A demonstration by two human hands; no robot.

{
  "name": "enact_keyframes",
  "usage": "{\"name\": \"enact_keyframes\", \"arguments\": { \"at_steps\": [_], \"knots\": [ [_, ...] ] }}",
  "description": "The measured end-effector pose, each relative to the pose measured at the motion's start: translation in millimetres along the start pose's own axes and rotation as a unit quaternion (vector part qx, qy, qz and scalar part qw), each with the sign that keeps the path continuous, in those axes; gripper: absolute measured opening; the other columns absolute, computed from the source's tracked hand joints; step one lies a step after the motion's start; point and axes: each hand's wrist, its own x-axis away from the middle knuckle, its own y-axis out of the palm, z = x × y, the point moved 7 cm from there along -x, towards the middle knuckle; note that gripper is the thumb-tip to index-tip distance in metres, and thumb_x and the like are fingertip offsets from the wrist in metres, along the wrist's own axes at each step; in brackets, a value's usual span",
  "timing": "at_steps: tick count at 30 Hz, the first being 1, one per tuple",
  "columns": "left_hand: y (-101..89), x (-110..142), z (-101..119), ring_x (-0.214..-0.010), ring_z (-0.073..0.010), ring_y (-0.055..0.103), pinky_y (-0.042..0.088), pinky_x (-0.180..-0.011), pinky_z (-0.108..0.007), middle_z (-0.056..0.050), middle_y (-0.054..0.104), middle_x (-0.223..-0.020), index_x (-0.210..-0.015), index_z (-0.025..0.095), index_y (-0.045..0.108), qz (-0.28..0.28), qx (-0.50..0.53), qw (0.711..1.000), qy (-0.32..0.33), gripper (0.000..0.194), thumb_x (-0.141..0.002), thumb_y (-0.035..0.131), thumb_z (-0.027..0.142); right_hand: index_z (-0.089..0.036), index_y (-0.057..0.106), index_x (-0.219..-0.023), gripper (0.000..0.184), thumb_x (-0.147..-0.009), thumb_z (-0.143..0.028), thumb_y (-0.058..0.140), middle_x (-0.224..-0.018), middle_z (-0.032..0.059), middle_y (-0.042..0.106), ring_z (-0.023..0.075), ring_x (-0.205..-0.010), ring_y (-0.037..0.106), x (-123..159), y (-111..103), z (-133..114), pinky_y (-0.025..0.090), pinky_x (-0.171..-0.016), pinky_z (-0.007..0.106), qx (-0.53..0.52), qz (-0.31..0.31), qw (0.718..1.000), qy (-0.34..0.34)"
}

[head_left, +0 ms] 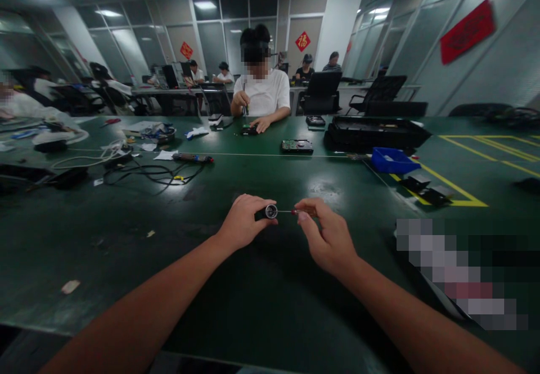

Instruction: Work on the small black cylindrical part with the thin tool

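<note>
My left hand point(243, 222) is closed around a black cylindrical object point(271, 211) with a silvery ringed end, which looks like a small flashlight and faces me. Most of its body is hidden by the fingers. In my right hand point(327, 230) is a thin screwdriver point(294, 212) with a red collar, gripped between thumb and fingers. Its slim shaft points left and reaches the side of the cylinder; I cannot tell whether the tip enters it. Both hands are just above the green table point(202, 301).
Across the table a person point(264, 90) works on a small black part. A hard drive point(297, 146), a blue bin point(392, 160) and a long black housing point(375, 133) lie ahead and right. Cables point(143, 174) and an electric screwdriver point(193, 158) lie left. A blurred-out object point(455, 273) is at right.
</note>
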Motion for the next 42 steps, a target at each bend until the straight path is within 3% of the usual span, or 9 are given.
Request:
{"name": "enact_keyframes", "arguments": {
  "at_steps": [3, 6, 11, 14, 18, 24, 34, 40, 42],
  "knots": [
    [0.8, 0.1, 0.3, -0.106, -0.0243, 0.066, 0.044, -0.094, -0.043, -0.003, 0.076, -0.113, -0.119, 0.026, 0.070, -0.007, -0.005, 1.000, -0.001, 0.037, -0.085, 0.079, 0.036, -0.023, 0.065, -0.101, 0.018, -0.100, -0.033, 0.049, -0.087, 0.0044, 0.072, 0.0193, -0.078, 0.069, 1.1, 2.0, 3.1, 0.052, -0.072, 0.033, -0.026, 0.002, 0.999, 0.021],
    [0.4, 0.3, -1.1, -0.106, -0.0244, 0.066, 0.044, -0.094, -0.043, -0.003, 0.075, -0.114, -0.120, 0.025, 0.069, -0.007, -0.015, 1.000, -0.009, 0.038, -0.085, 0.079, 0.035, -0.024, 0.064, -0.107, 0.021, -0.098, -0.040, 0.055, -0.091, 0.0053, 0.073, 0.0214, -0.084, 0.071, 1.2, 5.4, 21.1, 0.055, -0.078, 0.037, -0.149, 0.047, 0.982, 0.109],
    [0.2, -1.5, 0.9, -0.110, -0.0249, 0.064, 0.043, -0.098, -0.045, -0.004, 0.074, -0.117, -0.122, 0.026, 0.069, -0.019, -0.025, 0.999, 0.009, 0.038, -0.086, 0.078, 0.034, -0.021, 0.066, -0.095, 0.033, -0.091, -0.053, 0.061, -0.085, 0.0047, 0.070, 0.0193, -0.074, 0.068, 0.5, 20.3, 69.1, 0.060, -0.076, 0.040, -0.364, 0.117, 0.887, 0.259],
    [0.9, -3.2, -1.4, -0.110, -0.0256, 0.063, 0.043, -0.097, -0.046, -0.004, 0.073, -0.118, -0.124, 0.028, 0.068, -0.026, -0.042, 0.999, 0.001, 0.039, -0.086, 0.077, 0.033, -0.021, 0.063, -0.084, 0.032, -0.088, -0.053, 0.064, -0.072, 0.0020, 0.063, 0.0183, -0.065, 0.064, -0.8, 29.1, 88.3, 0.061, -0.071, 0.040, -0.414, 0.093, 0.849, 0.315],
    [3.2, -3.3, -6.0, -0.106, -0.0257, 0.064, 0.044, -0.095, -0.045, -0.004, 0.074, -0.115, -0.122, 0.027, 0.069, -0.036, -0.054, 0.998, -0.017, 0.038, -0.085, 0.078, 0.034, -0.021, 0.064, -0.089, 0.032, -0.088, -0.052, 0.066, -0.078, 0.0013, 0.065, 0.0165, -0.069, 0.064, -2.5, 18.7, 88.2, 0.059, -0.073, 0.037, -0.376, 0.134, 0.871, 0.285],
    [3.1, -2.0, -3.7, -0.105, -0.0247, 0.065, 0.043, -0.095, -0.044, -0.003, 0.074, -0.114, -0.121, 0.026, 0.069, -0.031, -0.046, 0.998, -0.012, 0.038, -0.086, 0.078, 0.036, -0.020, 0.062, -0.097, 0.033, -0.094, -0.053, 0.057, -0.086, 0.0033, 0.068, 0.0186, -0.077, 0.068, -3.9, 13.8, 60.7, 0.056, -0.080, 0.040, -0.278, 0.105, 0.933, 0.201],
    [2.4, -1.7, -2.2, -0.105, -0.0246, 0.065, 0.043, -0.093, -0.044, -0.003, 0.075, -0.113, -0.122, 0.026, 0.069, -0.025, -0.033, 0.999, -0.017, 0.038, -0.086, 0.078, 0.035, -0.021, 0.064, -0.103, 0.027, -0.097, -0.046, 0.055, -0.087, 0.0052, 0.074, 0.0214, -0.080, 0.072, -3.7, 7.7, 42.5, 0.056, -0.077, 0.038, -0.184, 0.070, 0.968, 0.156],
    [0.5, -0.7, -0.6, -0.104, -0.0243, 0.065, 0.044, -0.091, -0.043, -0.003, 0.075, -0.113, -0.121, 0.025, 0.069, -0.020, -0.031, 0.999, -0.019, 0.038, -0.085, 0.079, 0.034, -0.023, 0.065, -0.076, 0.029, -0.089, -0.048, 0.068, -0.072, 0.0020, 0.073, 0.0187, -0.065, 0.067, -4.1, -4.2, 27.0, 0.049, -0.063, 0.032, -0.031, 0.063, 0.991, 0.110],
    [0.7, -0.5, -0.7, -0.104, -0.0244, 0.065, 0.044, -0.091, -0.043, -0.003, 0.075, -0.114, -0.121, 0.025, 0.069, -0.018, -0.031, 0.999, -0.016, 0.038, -0.085, 0.078, 0.034, -0.023, 0.065, -0.076, 0.028, -0.090, -0.047, 0.068, -0.069, 0.0011, 0.071, 0.0180, -0.061, 0.065, -3.3, -3.7, 24.7, 0.046, -0.060, 0.031, -0.010, 0.052, 0.994, 0.097]
  ]
}}
